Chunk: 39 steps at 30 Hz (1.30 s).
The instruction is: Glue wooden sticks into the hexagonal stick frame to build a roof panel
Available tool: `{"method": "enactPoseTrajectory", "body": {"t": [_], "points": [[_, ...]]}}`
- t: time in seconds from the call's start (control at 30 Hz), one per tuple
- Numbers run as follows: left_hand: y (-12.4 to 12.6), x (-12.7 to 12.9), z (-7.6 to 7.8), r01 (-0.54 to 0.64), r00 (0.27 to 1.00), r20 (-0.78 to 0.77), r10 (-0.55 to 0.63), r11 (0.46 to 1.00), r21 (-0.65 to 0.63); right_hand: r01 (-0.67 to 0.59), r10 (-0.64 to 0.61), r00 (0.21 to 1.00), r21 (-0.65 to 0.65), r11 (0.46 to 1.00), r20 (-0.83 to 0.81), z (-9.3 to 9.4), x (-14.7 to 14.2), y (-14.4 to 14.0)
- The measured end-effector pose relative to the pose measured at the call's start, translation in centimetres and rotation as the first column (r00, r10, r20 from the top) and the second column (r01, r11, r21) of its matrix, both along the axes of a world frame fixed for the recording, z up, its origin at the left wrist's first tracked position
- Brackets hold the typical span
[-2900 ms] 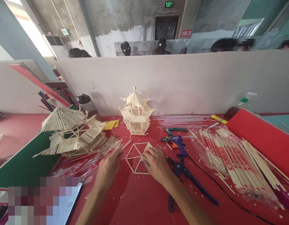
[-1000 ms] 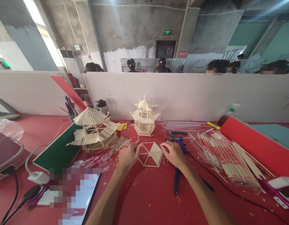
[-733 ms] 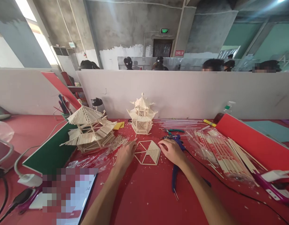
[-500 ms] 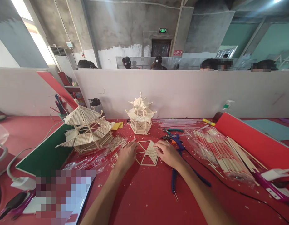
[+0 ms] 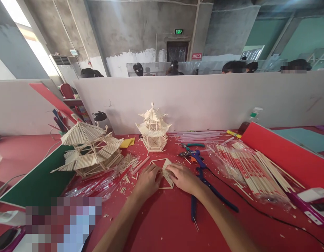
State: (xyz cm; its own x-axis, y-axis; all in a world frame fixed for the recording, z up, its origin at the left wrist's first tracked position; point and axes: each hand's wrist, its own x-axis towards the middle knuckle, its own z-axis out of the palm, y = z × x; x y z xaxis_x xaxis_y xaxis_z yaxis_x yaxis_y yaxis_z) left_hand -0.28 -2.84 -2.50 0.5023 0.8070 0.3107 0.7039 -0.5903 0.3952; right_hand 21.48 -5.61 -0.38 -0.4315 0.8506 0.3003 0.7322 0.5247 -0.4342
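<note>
Both hands are lying on a flat frame of thin wooden sticks (image 5: 166,169) that is resting on the red table (image 5: 156,224), just in front of a small stick pagoda (image 5: 152,127). The left hand (image 5: 147,181) is pressing down on the frame's left part with its fingers loosely spread, covering that side. The right hand (image 5: 183,177) is resting on the right edge, fingers curled lightly over the filled panel of sticks; whether it is actually pinching a stick cannot be told. Just to the right of this hand a blue glue gun (image 5: 197,158) and blue-handled pliers (image 5: 201,190) are lying on the table. Further right, a plastic bag of long sticks (image 5: 246,168) is spreading across the table. To the left, a larger stick pagoda (image 5: 85,148) is standing partly on a green board (image 5: 33,182).
</note>
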Motion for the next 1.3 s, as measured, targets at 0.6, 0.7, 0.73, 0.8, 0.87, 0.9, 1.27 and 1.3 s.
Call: {"method": "enactPoseTrajectory", "body": {"t": [0.6, 0.7, 0.73, 0.8, 0.87, 0.9, 1.27, 1.3], "points": [[0.8, -2.0, 0.7, -0.001, 0.998, -0.063, 0.004, 0.999, 0.045, 0.069, -0.072, 0.995, -0.035, 0.997, -0.072, -0.3, 0.0, 0.4], [1.2, -2.2, 0.3, -0.028, 0.996, -0.088, 0.032, 0.998, 0.052, 0.089, -0.095, 0.989, -0.059, 0.994, -0.115, -0.7, -0.1, 0.5], [1.2, -2.2, 0.1, -0.035, 0.995, -0.094, 0.04, 0.998, 0.058, 0.09, -0.099, 0.986, -0.07, 0.993, -0.135, -0.8, -0.1, 0.5], [1.2, -2.2, 0.0, -0.046, 0.993, -0.102, 0.054, 0.996, 0.079, 0.1, -0.116, 0.975, -0.091, 0.991, -0.19, -0.8, 0.0, 0.6], [1.2, -2.2, 0.3, -0.059, 0.993, -0.097, 0.07, 0.993, 0.106, 0.129, -0.155, 0.952, -0.114, 0.985, -0.265, -0.6, 0.2, 0.7], [1.1, -2.3, 0.6, -0.067, 0.993, -0.09, 0.078, 0.991, 0.12, 0.147, -0.181, 0.934, -0.129, 0.981, -0.31, -0.4, 0.4, 0.8], [-0.3, -1.7, 3.1, -0.125, 0.914, 0.396, 0.087, 0.99, 0.071, -0.077, -0.25, 0.665, -0.398, 0.914, -0.703, 0.9, 1.5, 1.2], [-0.3, -1.6, 3.1, -0.114, 0.851, 0.515, 0.106, 0.993, -0.016, -0.091, -0.253, 0.647, -0.402, 0.911, -0.719, 1.0, 1.5, 1.1]]}}
